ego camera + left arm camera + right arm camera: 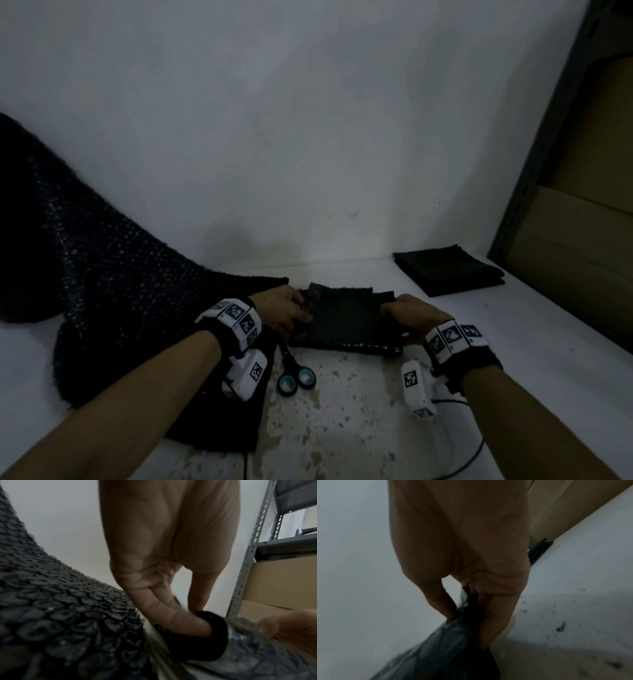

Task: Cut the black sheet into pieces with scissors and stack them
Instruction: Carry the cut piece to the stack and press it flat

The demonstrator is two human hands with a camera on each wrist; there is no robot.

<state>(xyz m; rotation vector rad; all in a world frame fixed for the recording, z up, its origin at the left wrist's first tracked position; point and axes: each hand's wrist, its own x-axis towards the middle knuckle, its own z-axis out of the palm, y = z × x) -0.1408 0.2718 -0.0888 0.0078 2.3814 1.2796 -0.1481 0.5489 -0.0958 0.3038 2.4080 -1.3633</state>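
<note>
Both hands pinch the cut piece (346, 322), left hand (281, 308) and right hand (411, 317) at opposite edges; the stack (448, 274) lies beyond the right.

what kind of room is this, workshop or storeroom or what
Most likely a storeroom or a plain work corner. A grey slotted-metal shelving unit holds brown cardboard boxes. The worktop is worn and stained, set against a bare white wall, with scissors lying on it.

head view downward, wrist views close-up
</note>
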